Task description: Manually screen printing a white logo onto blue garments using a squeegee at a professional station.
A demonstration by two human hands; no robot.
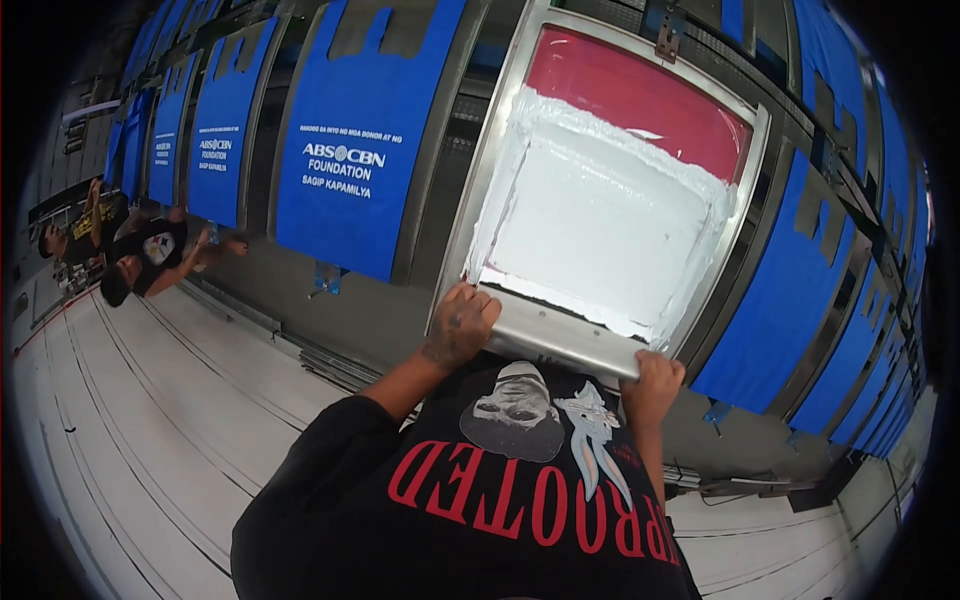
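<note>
The left hand (463, 325) is closed around the left end of a metal bar (560, 338), with its fingers bent over the edge, and the right hand (655, 388) grips the right end in the same way. This bar runs between the two hands, at the near end of a silver frame (487, 175); I cannot tell whether it is fixed to the frame. Ahead of the hands, inside the frame, a thick white paste (595, 215) covers the nearer and middle part of a red screen (630, 105), whose far strip shows its red colour. To the left of the left hand lies a flat blue bag (340, 225) with white print, and to the right of the right hand lies another blue bag (765, 310). Well apart, to the far left of the hands, are two co-workers (150, 250) in dark shirts.
</note>
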